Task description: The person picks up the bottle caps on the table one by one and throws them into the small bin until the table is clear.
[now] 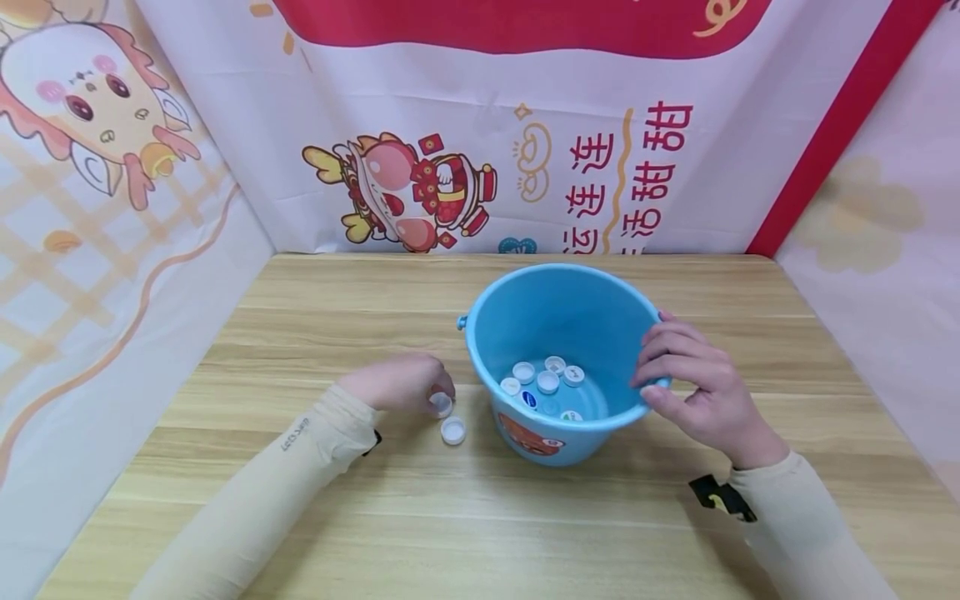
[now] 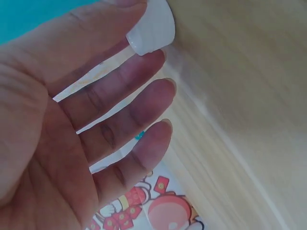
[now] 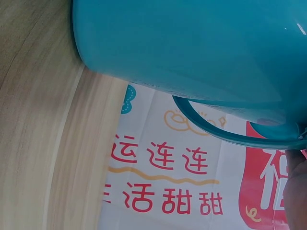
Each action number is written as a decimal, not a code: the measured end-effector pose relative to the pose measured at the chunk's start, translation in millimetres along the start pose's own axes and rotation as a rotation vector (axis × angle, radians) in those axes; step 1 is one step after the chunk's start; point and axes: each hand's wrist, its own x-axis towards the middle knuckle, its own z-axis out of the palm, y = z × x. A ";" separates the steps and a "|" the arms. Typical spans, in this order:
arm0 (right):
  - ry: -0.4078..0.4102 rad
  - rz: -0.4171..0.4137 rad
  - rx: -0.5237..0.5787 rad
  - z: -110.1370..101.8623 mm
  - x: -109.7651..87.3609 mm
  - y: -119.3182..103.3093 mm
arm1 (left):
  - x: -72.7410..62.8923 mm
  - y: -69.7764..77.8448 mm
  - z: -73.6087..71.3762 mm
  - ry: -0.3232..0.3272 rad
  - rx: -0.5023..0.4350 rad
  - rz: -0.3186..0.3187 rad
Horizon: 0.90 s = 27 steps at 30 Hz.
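Observation:
A light-blue bucket stands upright on the wooden table, with several white bottle caps on its bottom. My right hand grips the bucket's right rim, its fingers over the edge and thumb outside. Left of the bucket, my left hand pinches a white bottle cap low over the table. The left wrist view shows that cap at the thumb and index finger, while the other fingers are loosely bent. Another white cap lies on the table just in front of it, beside the bucket.
The wooden table ends at a printed cloth backdrop, with printed cloth along the left side too. The bucket's blue handle hangs behind it in the right wrist view.

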 end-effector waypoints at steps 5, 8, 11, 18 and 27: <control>0.000 0.000 -0.002 -0.1 0.3 -0.5 | -11.0 -10.6 -7.5 0.027 0.000 -0.061; -0.002 0.009 -0.007 -0.3 -0.1 -0.1 | -20.8 -16.3 -16.8 0.044 -0.025 -0.083; -0.007 0.018 -0.007 -0.5 -0.7 0.4 | -32.7 -21.1 -28.9 0.060 -0.056 -0.106; -0.011 0.026 -0.009 -0.6 -1.8 1.7 | -60.0 -30.7 -58.2 0.180 -0.004 -0.069; -0.006 0.019 -0.007 -0.6 -2.0 1.8 | -91.4 -18.8 -93.7 0.290 0.048 -0.109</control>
